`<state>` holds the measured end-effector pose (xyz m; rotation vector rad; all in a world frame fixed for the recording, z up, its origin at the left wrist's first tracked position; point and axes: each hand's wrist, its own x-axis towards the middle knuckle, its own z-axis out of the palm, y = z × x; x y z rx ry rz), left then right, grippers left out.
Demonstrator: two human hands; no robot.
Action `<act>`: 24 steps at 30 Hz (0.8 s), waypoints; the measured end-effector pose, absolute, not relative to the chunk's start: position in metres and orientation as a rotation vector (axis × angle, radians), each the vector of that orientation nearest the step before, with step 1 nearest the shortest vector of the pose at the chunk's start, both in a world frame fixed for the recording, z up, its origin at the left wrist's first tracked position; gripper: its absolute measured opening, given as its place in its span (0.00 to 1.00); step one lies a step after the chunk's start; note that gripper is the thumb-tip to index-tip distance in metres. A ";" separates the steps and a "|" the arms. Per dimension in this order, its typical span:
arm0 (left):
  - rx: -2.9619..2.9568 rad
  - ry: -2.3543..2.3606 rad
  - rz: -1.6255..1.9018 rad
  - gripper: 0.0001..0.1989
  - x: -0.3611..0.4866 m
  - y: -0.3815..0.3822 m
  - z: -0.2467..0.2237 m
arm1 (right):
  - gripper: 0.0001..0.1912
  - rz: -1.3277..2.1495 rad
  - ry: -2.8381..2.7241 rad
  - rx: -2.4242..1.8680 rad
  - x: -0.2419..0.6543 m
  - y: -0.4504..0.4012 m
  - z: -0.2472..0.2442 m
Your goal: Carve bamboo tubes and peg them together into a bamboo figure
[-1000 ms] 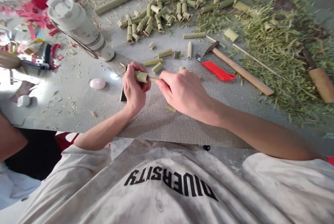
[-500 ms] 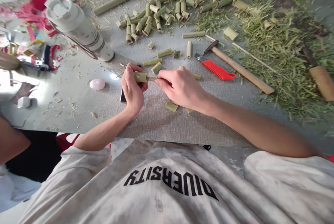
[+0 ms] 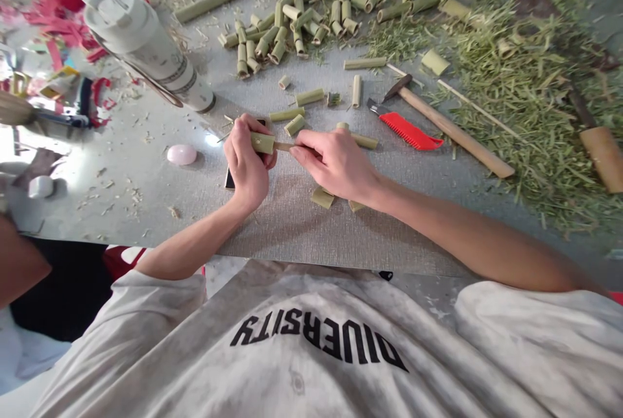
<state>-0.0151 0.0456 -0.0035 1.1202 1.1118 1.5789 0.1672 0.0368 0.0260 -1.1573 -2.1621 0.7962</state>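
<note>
My left hand is closed around a short green bamboo tube with a small hole in its side. A thin brownish stick runs from the tube's right end into my right hand, whose fingers pinch it. The stick's far end is hidden. Under my left hand lies a dark flat object, perhaps a phone. Cut bamboo pieces lie close by, among them a short tube just beyond my hands and a split piece nearer me.
Right of my hands lie a red-handled cutter and a hammer, beside heaped green shavings. Many bamboo tubes are piled at the back. A white bottle and a pink oval object stand left. Another person's arm shows at far left.
The camera view has shifted slightly. Both hands keep their hold on the bamboo tube and the stick, with hardly any movement between them.
</note>
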 end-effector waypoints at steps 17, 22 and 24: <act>0.623 0.868 1.239 0.30 -0.018 0.056 0.012 | 0.17 0.400 -2.380 -1.563 0.171 0.020 0.077; 0.518 0.838 1.145 0.30 -0.018 0.058 0.014 | 0.16 0.305 -2.397 -1.580 0.176 0.015 0.086; 0.523 0.838 1.144 0.29 -0.018 0.058 0.013 | 0.17 0.273 -2.398 -1.570 0.176 0.014 0.086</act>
